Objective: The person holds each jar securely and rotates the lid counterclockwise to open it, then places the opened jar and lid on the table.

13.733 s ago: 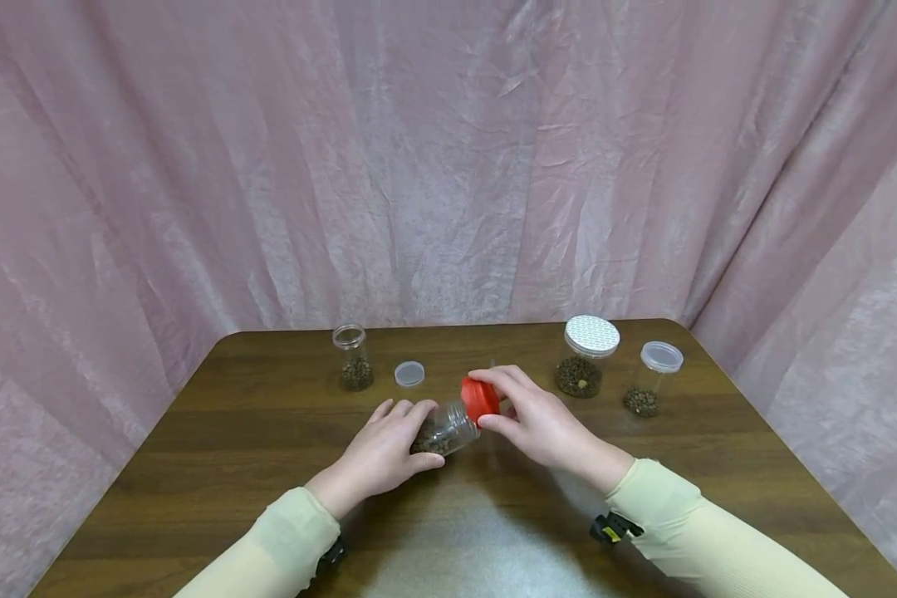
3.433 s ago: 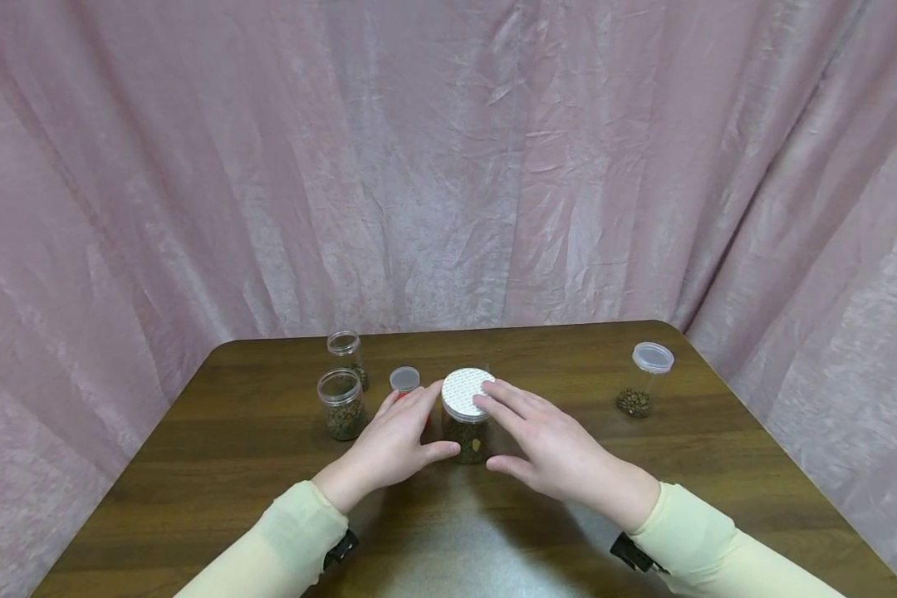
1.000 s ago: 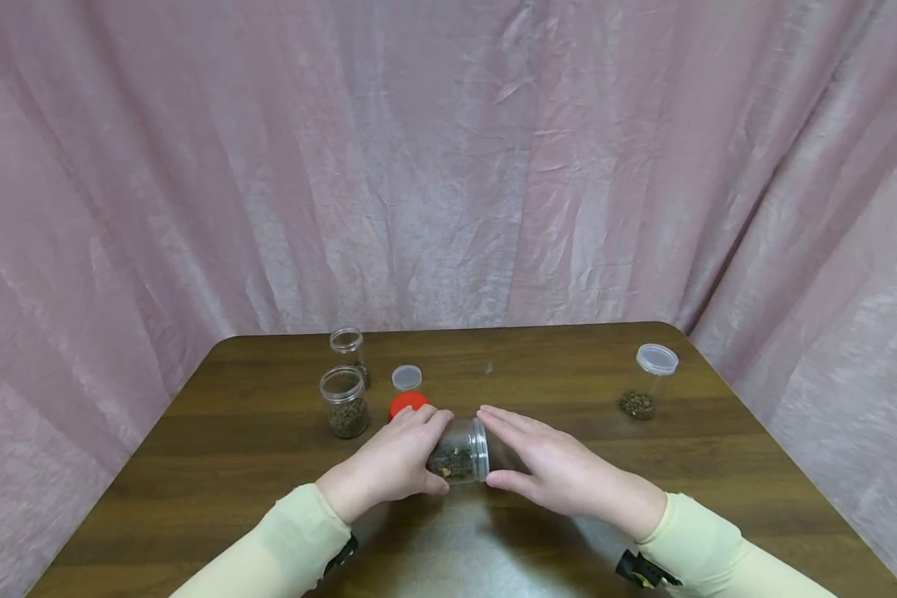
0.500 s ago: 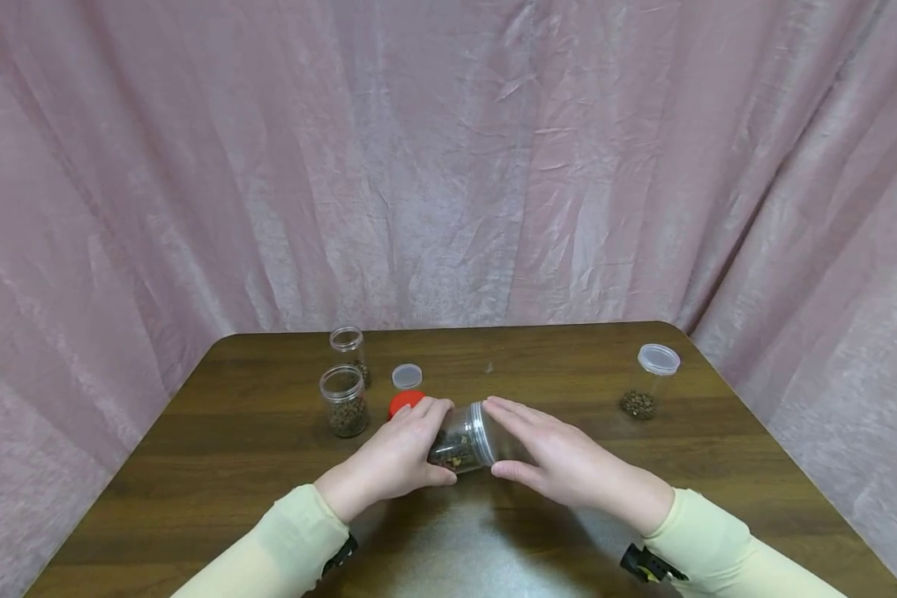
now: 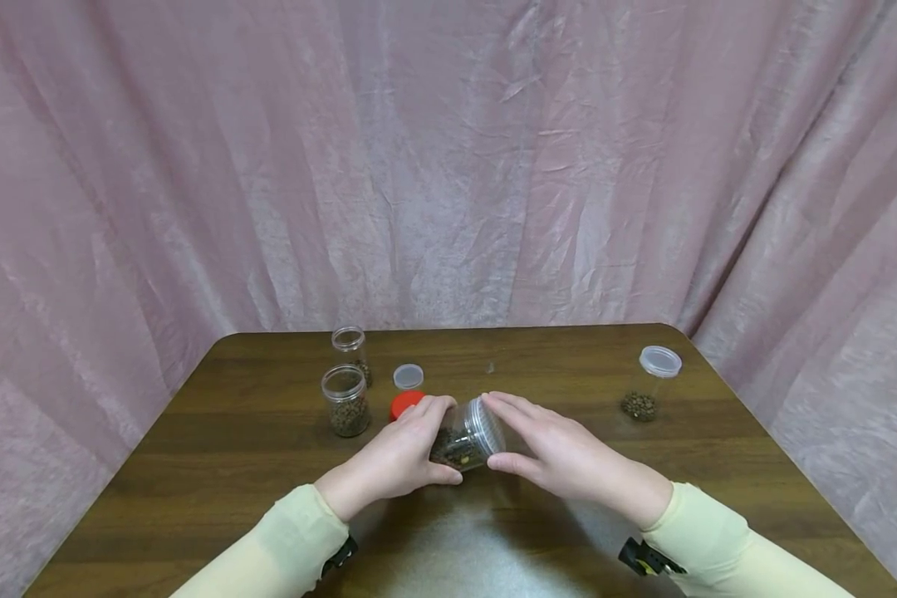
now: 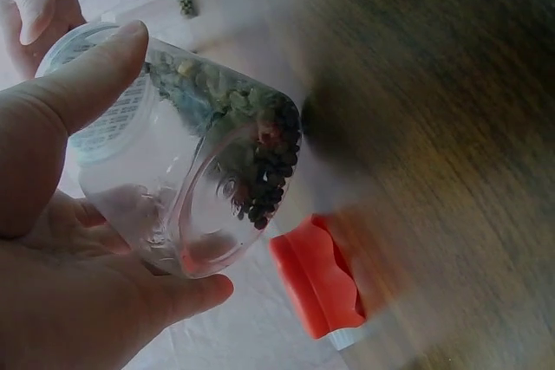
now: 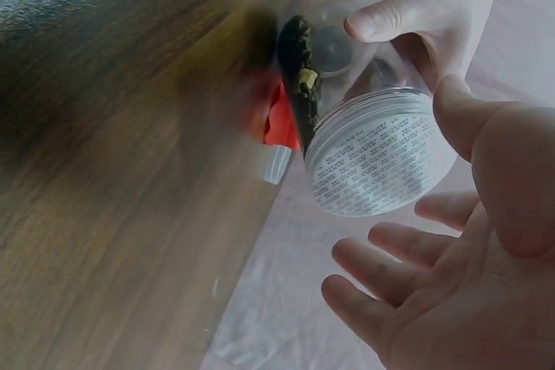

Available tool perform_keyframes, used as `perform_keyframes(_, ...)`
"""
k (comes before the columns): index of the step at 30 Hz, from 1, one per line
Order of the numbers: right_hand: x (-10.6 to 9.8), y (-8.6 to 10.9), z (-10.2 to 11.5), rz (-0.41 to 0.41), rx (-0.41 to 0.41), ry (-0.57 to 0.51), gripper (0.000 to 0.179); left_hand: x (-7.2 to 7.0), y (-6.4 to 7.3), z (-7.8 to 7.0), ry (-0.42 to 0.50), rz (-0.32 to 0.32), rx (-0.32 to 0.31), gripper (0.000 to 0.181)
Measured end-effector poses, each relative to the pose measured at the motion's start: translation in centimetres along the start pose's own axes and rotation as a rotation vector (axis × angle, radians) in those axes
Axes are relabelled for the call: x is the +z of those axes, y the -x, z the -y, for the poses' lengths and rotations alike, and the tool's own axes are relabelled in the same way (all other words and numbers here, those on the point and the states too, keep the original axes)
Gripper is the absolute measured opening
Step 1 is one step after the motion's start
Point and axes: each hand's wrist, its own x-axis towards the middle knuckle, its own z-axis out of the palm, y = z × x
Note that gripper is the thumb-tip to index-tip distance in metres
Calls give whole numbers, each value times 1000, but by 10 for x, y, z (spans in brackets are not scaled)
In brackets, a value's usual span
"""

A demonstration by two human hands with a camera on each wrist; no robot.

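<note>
Jar (image 5: 458, 444) tilts short of the table's (image 5: 553, 357) far edge; I see left hand (image 5: 394, 457) gripping it, presumably presenting its lid (image 7: 377, 166) to relaxed right hand (image 5: 561, 444)

The brown table (image 5: 217, 432) bears two open jars (image 5: 347, 409), two lids (image 5: 406, 404) and a capped jar (image 5: 649, 384).

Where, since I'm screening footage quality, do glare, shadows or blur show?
Head view: pale glare on the near tabletop, flanked by dark shadows; left wrist view: soft reddish smear beside the red lid; right wrist view: bright sheen at upper left, jar lid print unreadable.
</note>
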Motion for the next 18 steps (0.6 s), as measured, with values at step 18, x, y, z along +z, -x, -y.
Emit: perform_keyframes(18,2,-17,5,-4,38,-1,75,-5,3,0,56,41,-38,93)
